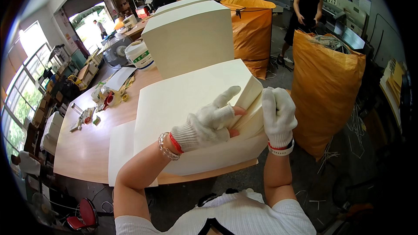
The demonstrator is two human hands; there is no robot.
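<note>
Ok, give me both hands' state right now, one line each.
Left hand: gloved, closed on a lifted wad of sheets at the paper stack corner.
Right hand: gloved, closed over the same corner's edge.

Matt cream paper stack, knitted cotton gloves on both hands, smooth wooden table, glossy orange plastic sack.

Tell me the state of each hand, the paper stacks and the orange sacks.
left hand: gloved, lifting the near stack's corner sheets
right hand: gloved, gripping the same corner
near paper stack: flat, corner fanned open
tall paper stack: squared, untouched
orange sack: upright, open, full
far orange sack: upright, open
</note>
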